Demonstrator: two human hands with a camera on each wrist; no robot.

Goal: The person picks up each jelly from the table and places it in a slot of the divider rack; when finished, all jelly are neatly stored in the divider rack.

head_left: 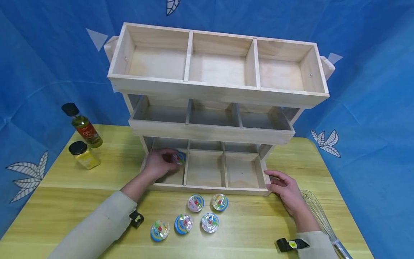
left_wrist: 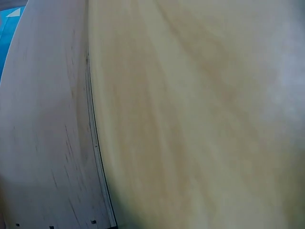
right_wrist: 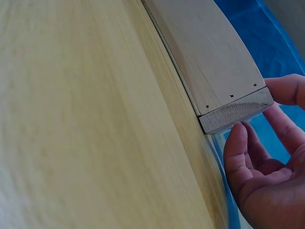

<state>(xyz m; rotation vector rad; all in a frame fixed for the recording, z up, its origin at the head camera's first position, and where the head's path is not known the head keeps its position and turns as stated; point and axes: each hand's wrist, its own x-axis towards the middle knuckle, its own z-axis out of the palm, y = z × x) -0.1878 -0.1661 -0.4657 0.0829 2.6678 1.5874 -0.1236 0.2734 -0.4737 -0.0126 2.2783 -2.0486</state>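
In the head view, my left hand [head_left: 160, 163] pinches a small jelly cup [head_left: 179, 157] with a printed lid. It is inside the bottom left compartment of a three-tier wooden rack [head_left: 207, 131], close to the first divider. My right hand [head_left: 288, 190] holds the right end of the bottom tray [head_left: 207, 189]. Its fingers and thumb bear on the tray's corner in the right wrist view. Several more jelly cups [head_left: 195, 203] lie loose on the table in front of the rack. The left wrist view shows the tray front [left_wrist: 47, 114] and table; the left fingers are hidden there.
A dark-capped bottle [head_left: 85, 129] and a yellow jar with a black lid [head_left: 84, 155] stand left of the rack. A wire whisk [head_left: 323, 219] lies beside my right forearm. Blue cloth [head_left: 362, 90] hangs behind and around the wooden table [head_left: 113, 212].
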